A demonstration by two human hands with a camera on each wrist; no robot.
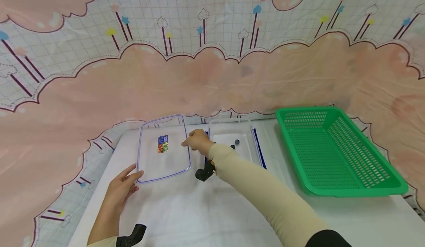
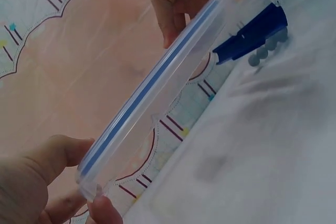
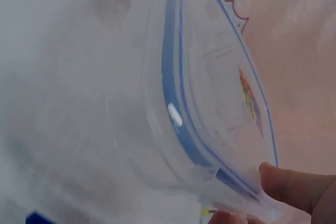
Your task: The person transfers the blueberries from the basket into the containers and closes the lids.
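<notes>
A clear plastic lid [image 1: 164, 149] with a blue seal and a small label is held tilted above the white table [image 1: 206, 210]. My left hand [image 1: 124, 186] pinches its near left corner; in the left wrist view the thumb and fingers [image 2: 58, 153] grip the lid's [image 2: 152, 95] end. My right hand [image 1: 197, 141] pinches the lid's right edge; in the right wrist view its fingertips [image 3: 291, 184] clamp the rim of the lid [image 3: 210, 103]. Just right of the lid sits an open clear container [image 1: 245, 149] with blue latches and small dark round pieces [image 1: 237, 142] inside.
A green plastic basket [image 1: 332, 151] stands at the right of the table. A pink and white patterned cloth [image 1: 212, 55] hangs behind and drapes around the table's edges. Black wrist mounts [image 1: 204, 173] sit on both arms.
</notes>
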